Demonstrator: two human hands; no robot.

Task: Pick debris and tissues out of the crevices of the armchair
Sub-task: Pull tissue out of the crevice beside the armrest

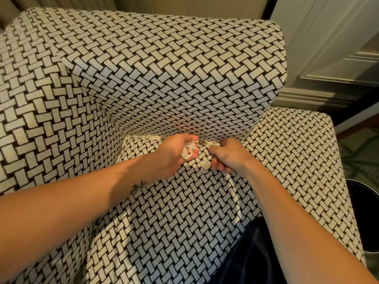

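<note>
crumpled white tissue scraps (188,151) sit bunched in my left hand (174,154), fingers curled around them, at the armchair (164,78) seat's back crevice (207,142); my right hand (229,156) pinches a small round disc (206,165) just beside it.

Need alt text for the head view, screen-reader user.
Two bare hands work at the back crevice of a basket-weave armchair: the left hand clutches white tissue scraps, the right hand holds a small round coin-like piece. More debris lines the crevice.
</note>
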